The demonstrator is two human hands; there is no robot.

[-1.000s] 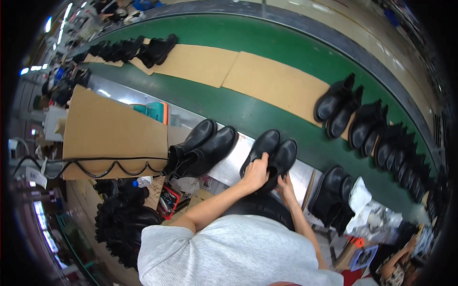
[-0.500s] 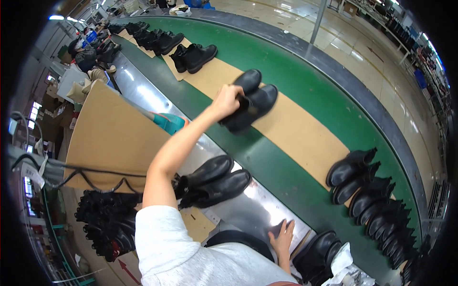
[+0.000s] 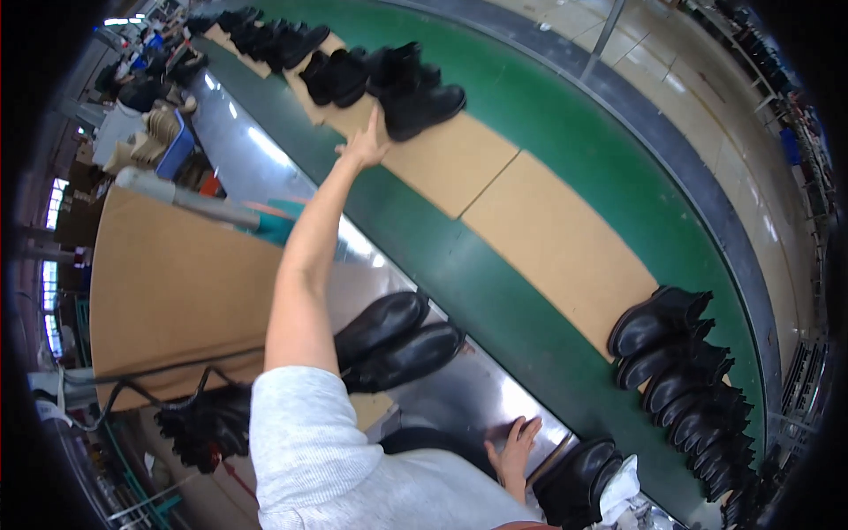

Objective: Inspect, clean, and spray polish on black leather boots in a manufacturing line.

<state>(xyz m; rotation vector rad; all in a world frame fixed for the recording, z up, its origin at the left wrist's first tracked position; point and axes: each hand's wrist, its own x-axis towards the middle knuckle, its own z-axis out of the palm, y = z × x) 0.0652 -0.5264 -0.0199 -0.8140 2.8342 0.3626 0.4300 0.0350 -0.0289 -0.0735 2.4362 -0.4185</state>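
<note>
A pair of black ankle boots [image 3: 424, 108] stands on a tan cardboard sheet [image 3: 459, 163] over the green conveyor belt. My left hand [image 3: 364, 146] is stretched out beside the nearer boot, holding nothing, fingers extended; whether a fingertip touches the boot I cannot tell. Another black pair [image 3: 337, 78] is just left of it. My right hand [image 3: 512, 452] rests open, fingers spread, on the metal ledge by the belt. Between my arms, a pair of shiny black boots [image 3: 402, 344] lies on the metal, toes toward the belt.
Several black boots [image 3: 680, 367] line the belt at the right. More black boots [image 3: 579, 481] with white paper [image 3: 621, 488] lie beside my right hand. A large cardboard panel [image 3: 177, 283] and a teal tool [image 3: 276, 225] are at left. A tiled floor [image 3: 671, 84] lies beyond the belt.
My left hand has moved up and left and let go of the boots, which now stand on the cardboard beside the other pair. My right hand has stayed nearly in place.
</note>
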